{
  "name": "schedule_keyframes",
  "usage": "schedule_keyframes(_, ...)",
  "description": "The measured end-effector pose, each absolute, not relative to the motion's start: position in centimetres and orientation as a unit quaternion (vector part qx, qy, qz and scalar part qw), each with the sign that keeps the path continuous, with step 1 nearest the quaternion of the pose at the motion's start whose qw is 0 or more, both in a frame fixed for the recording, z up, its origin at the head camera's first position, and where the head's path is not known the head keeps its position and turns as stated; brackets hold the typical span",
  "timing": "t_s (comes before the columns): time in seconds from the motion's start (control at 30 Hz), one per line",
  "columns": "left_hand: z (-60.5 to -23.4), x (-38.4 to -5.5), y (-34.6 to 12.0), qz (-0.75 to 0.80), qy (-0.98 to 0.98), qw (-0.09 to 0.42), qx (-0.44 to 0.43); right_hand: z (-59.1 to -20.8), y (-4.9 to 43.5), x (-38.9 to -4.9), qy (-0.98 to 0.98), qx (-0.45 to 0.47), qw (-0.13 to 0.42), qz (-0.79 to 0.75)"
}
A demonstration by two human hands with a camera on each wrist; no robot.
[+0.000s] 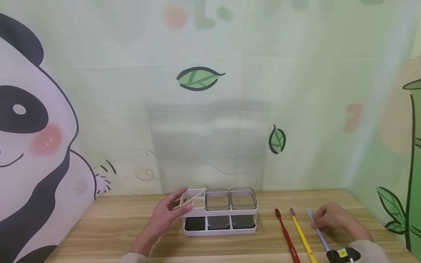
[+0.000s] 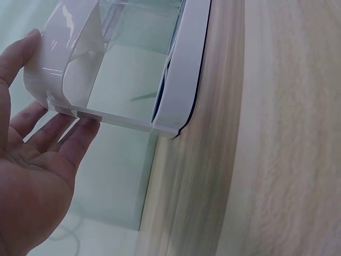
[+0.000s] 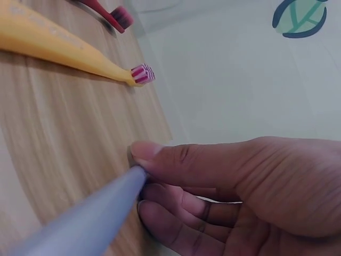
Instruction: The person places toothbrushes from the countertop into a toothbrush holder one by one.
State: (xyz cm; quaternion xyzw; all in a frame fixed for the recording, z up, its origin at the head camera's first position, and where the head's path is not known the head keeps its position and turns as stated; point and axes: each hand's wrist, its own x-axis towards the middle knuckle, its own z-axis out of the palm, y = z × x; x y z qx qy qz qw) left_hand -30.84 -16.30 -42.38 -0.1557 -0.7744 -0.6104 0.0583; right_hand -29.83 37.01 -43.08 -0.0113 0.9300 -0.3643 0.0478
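Note:
A white toothbrush holder (image 1: 222, 232) with two clear cups (image 1: 243, 200) in its upper tier stands on the table. My left hand (image 1: 164, 213) grips its divided left end, thumb in front and fingers around the side and back; the left wrist view shows the fingertips on the white upper rim (image 2: 58, 48). To the right, my right hand (image 1: 333, 219) pinches a light blue toothbrush (image 1: 323, 239) between thumb and fingers near its head. In the right wrist view the blue handle (image 3: 90, 213) runs toward the camera, while the fingers hide the bristles.
Left of the blue one lie a yellow toothbrush (image 1: 302, 235) and a dark red toothbrush (image 1: 287, 233), heads pointing to the back. The wooden table (image 1: 115, 226) ends at a printed cloth backdrop (image 1: 210, 128). A black wrist device (image 1: 343, 254) covers the blue handle's near end.

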Motion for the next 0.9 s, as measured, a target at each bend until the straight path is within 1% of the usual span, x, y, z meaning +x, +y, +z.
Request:
schedule_keyframes(0.27, -42.3, -30.8, -16.3, -0.609, -0.776, 0.059, -0.154, -43.0, 36.3, -29.8, 0.931, 0.035, 0.057, -0.360)
schedule_keyframes(0.53, -42.3, -30.8, -16.3, -0.609, -0.777, 0.058, -0.150, -43.0, 36.9, -29.7, 0.911, 0.023, 0.067, -0.406)
schedule_keyframes(0.9, -42.3, -30.8, -16.3, -0.610, -0.776, 0.057, -0.151, -39.9, 36.8, -29.0, 0.898, 0.001, 0.057, -0.437)
